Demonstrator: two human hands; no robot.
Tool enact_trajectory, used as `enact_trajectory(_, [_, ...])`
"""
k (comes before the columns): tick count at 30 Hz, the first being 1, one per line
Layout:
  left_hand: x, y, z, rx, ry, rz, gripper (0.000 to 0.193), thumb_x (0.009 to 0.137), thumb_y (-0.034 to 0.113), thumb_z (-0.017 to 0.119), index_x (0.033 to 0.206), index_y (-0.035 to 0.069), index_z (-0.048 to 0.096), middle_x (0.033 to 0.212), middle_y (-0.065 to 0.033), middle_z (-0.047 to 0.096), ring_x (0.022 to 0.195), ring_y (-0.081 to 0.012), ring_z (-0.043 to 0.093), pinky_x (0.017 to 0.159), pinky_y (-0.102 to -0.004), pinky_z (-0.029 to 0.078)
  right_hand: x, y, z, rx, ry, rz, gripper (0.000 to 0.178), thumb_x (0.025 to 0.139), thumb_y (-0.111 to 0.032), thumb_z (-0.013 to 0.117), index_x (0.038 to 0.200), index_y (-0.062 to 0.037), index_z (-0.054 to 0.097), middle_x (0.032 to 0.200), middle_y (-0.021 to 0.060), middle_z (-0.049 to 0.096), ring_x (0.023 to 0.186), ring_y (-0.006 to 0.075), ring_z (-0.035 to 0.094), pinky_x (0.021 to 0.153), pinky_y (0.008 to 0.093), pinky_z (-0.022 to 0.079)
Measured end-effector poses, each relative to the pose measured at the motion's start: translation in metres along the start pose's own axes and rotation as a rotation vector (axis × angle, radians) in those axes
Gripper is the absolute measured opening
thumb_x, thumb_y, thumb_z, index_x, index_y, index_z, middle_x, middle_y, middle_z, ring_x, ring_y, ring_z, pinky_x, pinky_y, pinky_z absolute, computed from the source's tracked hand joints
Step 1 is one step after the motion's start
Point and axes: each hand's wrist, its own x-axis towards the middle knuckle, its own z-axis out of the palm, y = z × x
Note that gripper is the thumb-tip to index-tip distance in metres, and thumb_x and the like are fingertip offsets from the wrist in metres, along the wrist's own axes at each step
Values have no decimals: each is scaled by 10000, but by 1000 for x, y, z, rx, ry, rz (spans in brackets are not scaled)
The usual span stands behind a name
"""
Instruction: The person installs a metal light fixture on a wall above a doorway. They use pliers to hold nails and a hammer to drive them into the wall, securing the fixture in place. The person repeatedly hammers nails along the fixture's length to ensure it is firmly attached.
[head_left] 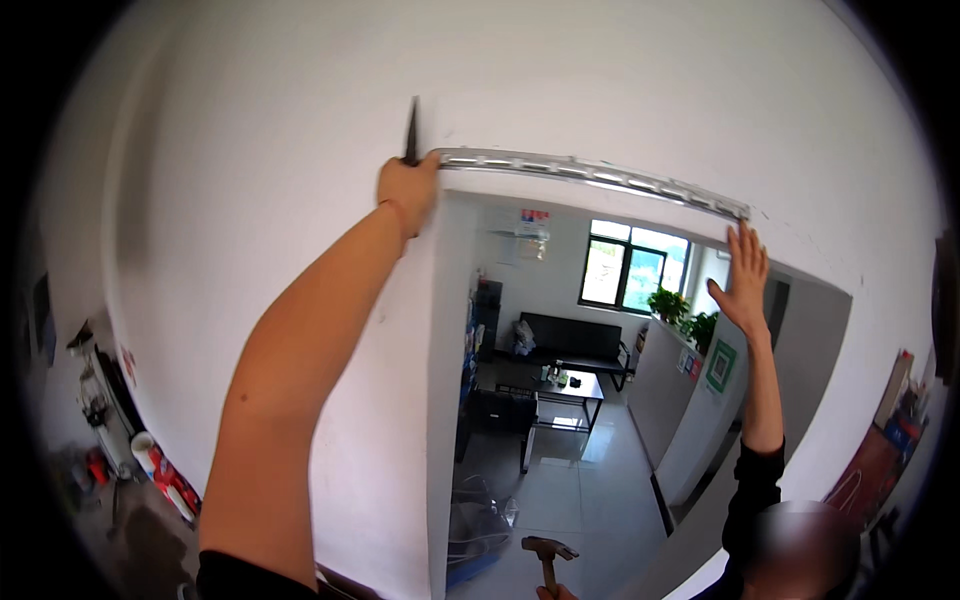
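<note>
My left hand (408, 190) is raised to the white wall, at the left end of a slotted metal rail (590, 176). It is closed around a dark, slim pointed tool (412, 130) whose tip sticks up; the kind is unclear. The rail runs across the wall just above a doorway, sloping down to the right in this view. A co-worker's hand (742, 280), fingers spread, reaches up to the rail's right end. Low at the bottom edge, my right hand (556, 593) grips a hammer (549, 556) by its wooden handle; most of that hand is cut off.
The doorway's left edge (437, 400) stands beside my left arm. A co-worker's head (800, 550) is close at lower right. Beyond the opening are a low table (580, 385), a black sofa (570, 340), a window and plants. Assorted items lie at far left.
</note>
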Motion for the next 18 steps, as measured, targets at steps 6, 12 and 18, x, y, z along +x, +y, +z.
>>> enact_trajectory(6, [5, -11, -20, 75, 66, -16, 509, 921, 442, 732, 1050, -46, 667, 916, -161, 708, 829, -288, 674, 796, -419, 542, 6, -11, 4, 105, -62, -5, 1054, 740, -262, 774, 1650, -199, 246, 1733, 97, 157, 1600, 316, 123, 1284, 564, 88])
enact_trajectory(12, [-62, 8, -1, 334, 55, 250, 386, 929, 365, 707, 1103, 24, 658, 1002, -171, 710, 915, -329, 693, 822, -432, 540, -7, 5, -13, 275, -64, -34, 984, 767, -172, 760, 1629, -180, 286, 1715, 120, 194, 1589, 337, 155, 1287, 566, 112])
enact_trajectory(18, [-87, 41, 36, 400, -52, 790, 321, 879, 180, 713, 1171, 69, 643, 1178, -139, 666, 984, -341, 676, 868, -425, 544, -106, -15, 26, 456, -40, -237, 817, 796, -171, 734, 1538, -124, 394, 1616, 232, 313, 1514, 432, 268, 1245, 581, 188])
